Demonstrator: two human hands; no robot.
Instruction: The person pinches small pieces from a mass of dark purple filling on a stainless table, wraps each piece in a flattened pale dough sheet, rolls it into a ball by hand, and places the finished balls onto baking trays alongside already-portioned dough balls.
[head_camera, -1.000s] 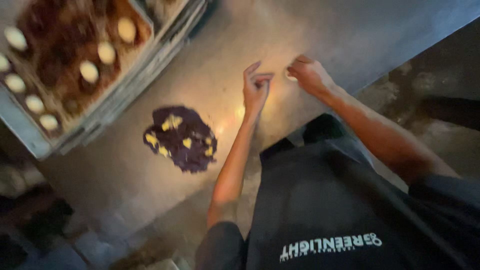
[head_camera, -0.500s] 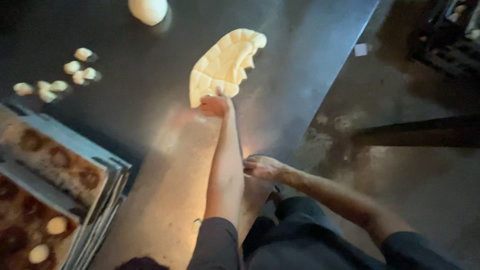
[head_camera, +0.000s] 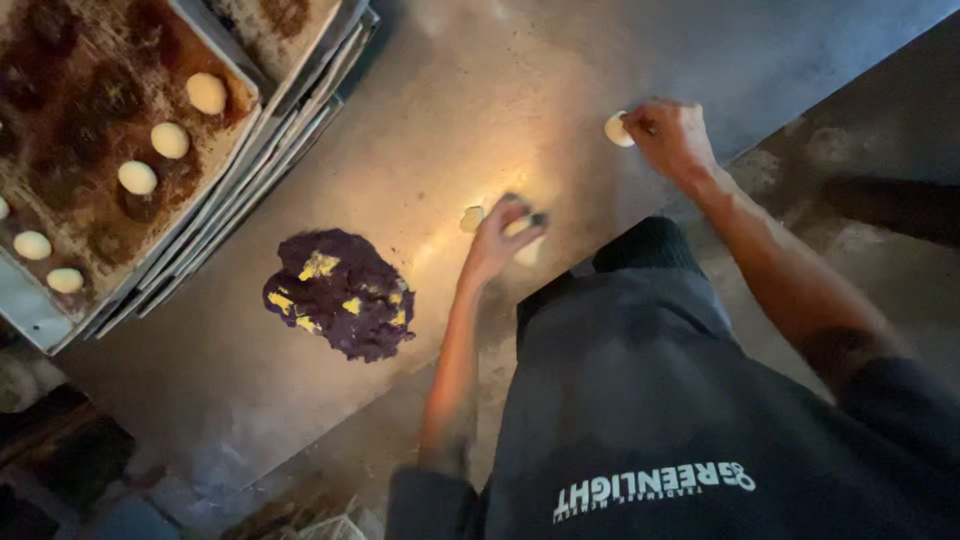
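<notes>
Dough balls sit in a row on the baking tray far left; a purple mound lies beside it on the counter. Left hand curls over one pale dough piece, right hand pinches another small piece.

Our left hand low over table, fingers curled downward, forearm bare, stretched straight out from body. Our right hand farther out, fingers bunched in loose fist, wrist bent, arm bare, reaching forward.
</notes>
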